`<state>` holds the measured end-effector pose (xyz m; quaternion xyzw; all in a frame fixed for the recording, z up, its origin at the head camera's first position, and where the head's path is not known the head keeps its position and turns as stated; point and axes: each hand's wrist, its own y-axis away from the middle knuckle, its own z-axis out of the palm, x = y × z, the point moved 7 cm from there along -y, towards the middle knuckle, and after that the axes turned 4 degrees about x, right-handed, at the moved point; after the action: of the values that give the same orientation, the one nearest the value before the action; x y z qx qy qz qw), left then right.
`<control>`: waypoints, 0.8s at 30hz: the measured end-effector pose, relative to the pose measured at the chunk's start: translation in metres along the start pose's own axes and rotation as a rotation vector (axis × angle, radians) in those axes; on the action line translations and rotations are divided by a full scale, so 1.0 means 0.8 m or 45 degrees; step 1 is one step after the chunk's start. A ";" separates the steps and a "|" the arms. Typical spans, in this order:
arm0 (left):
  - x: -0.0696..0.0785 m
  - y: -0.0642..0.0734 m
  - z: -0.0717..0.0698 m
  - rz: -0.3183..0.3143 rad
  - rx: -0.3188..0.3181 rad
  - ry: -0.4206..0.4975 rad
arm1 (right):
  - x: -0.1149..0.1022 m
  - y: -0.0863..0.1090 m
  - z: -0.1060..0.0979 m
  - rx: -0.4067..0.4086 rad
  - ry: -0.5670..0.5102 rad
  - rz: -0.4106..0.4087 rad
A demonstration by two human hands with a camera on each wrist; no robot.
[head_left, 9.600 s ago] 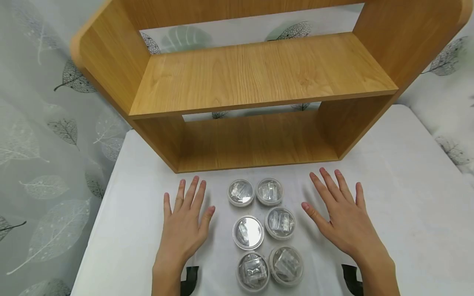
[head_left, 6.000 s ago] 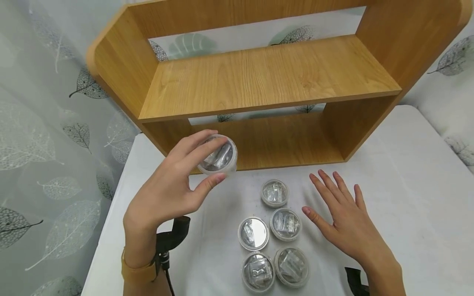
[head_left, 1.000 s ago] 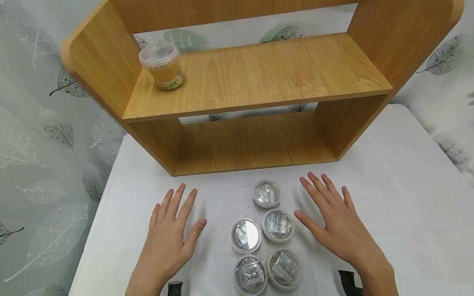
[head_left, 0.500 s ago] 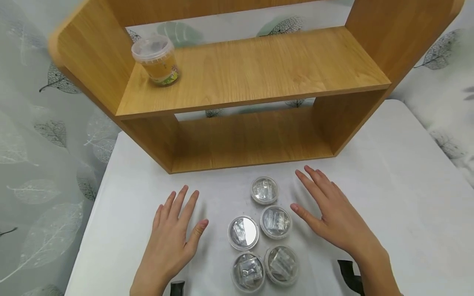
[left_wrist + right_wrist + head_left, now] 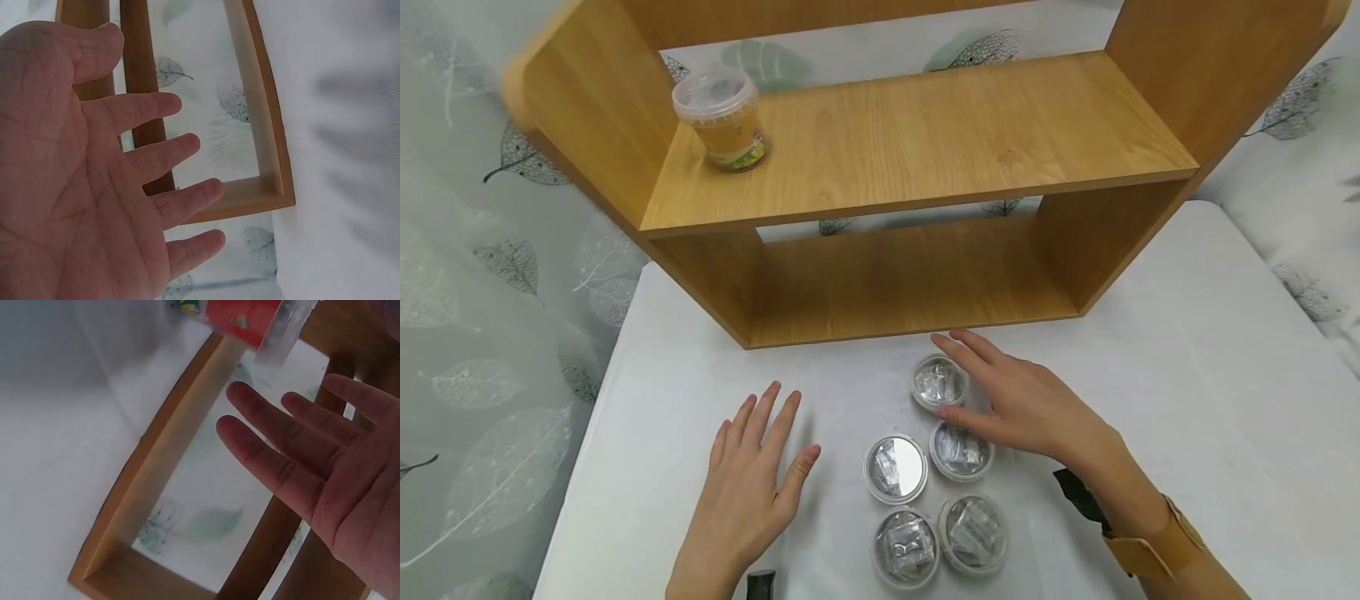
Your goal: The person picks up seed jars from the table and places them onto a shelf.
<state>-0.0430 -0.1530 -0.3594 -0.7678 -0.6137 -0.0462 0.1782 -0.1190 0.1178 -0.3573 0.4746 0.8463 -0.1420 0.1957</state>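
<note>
My right hand (image 5: pixel 1022 396) reaches over the farthest lidded tub (image 5: pixel 938 380) on the table, fingers past its far side and thumb at its near edge. In the right wrist view the fingers are extended, and a red-labelled clear tub (image 5: pixel 244 319) shows just beyond the fingertips. My left hand (image 5: pixel 748 483) is spread at the left of the tubs, palm bare in the left wrist view. One yellow-labelled tub (image 5: pixel 721 125) stands upright on the upper shelf (image 5: pixel 925 142), near the left side panel.
Several more clear-lidded tubs, among them a middle-left one (image 5: pixel 896 469) and a near-right one (image 5: pixel 973 535), stand on the white tablecloth (image 5: pixel 1210 400). The wooden shelf unit's lower board (image 5: pixel 910 283) lies behind them. A leaf-print curtain (image 5: pixel 482 350) hangs at the left.
Earlier the left hand lifted a tub from the table; a yellow-labelled one now stands on the upper shelf. The left hand returned to the table. Just now the right hand moved left to the far tub.
</note>
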 end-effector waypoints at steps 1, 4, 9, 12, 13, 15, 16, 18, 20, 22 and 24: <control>0.000 0.000 0.000 -0.001 0.000 0.000 | -0.003 -0.004 0.002 -0.013 0.004 -0.009; -0.002 -0.001 -0.001 -0.009 0.003 0.001 | -0.009 -0.014 0.005 -0.045 0.031 -0.026; -0.003 -0.001 -0.001 -0.023 -0.013 0.001 | -0.015 -0.029 0.011 -0.106 0.104 -0.032; -0.003 -0.001 0.000 -0.021 -0.017 -0.002 | -0.018 -0.035 0.014 -0.156 0.130 -0.026; -0.003 -0.001 -0.001 -0.019 -0.014 -0.003 | -0.019 -0.037 0.015 -0.173 0.137 -0.022; -0.002 -0.002 -0.001 -0.014 -0.009 0.000 | -0.020 -0.039 0.016 -0.194 0.155 -0.016; -0.001 -0.002 -0.001 -0.011 -0.007 0.003 | -0.021 -0.040 0.017 -0.203 0.164 -0.013; -0.001 -0.001 0.000 -0.009 -0.005 0.002 | -0.021 -0.041 0.018 -0.213 0.183 -0.017; -0.001 -0.001 0.000 -0.010 -0.003 -0.002 | -0.023 -0.043 0.019 -0.215 0.195 -0.022; -0.001 0.000 0.001 -0.012 0.000 -0.010 | -0.024 -0.044 0.021 -0.211 0.206 -0.034; -0.001 0.000 0.001 -0.014 0.004 -0.015 | -0.025 -0.046 0.022 -0.199 0.211 -0.043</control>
<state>-0.0432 -0.1538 -0.3606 -0.7645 -0.6189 -0.0417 0.1755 -0.1377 0.0770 -0.3617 0.4537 0.8760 -0.0390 0.1592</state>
